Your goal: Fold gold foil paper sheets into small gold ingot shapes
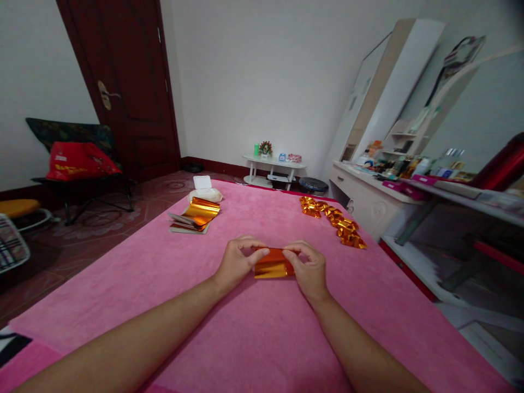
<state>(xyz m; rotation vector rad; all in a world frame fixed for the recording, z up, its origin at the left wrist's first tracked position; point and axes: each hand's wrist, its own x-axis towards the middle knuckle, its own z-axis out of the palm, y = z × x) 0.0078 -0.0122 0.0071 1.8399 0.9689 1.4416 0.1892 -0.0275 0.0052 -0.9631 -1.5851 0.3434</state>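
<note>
A sheet of shiny gold foil paper (273, 266) is held just above the pink cloth (245, 338). My left hand (241, 259) pinches its upper left edge between thumb and fingers. At the upper right edge, my right hand (309, 267) has the same sheet in a pinch. The foil's lower edge hangs toward me. Ahead to the left lies a stack of gold foil sheets (200, 213), its top ones curled up. Several folded gold foil pieces (338, 221) sit in a row on the far right of the cloth.
Behind the foil stack stands a white wipes pack (206, 194) with its lid up. A white low table (272, 162) with small items is by the far wall. On the right is a cluttered dressing table (364, 191); on the left, a chair with a red bag (82, 161).
</note>
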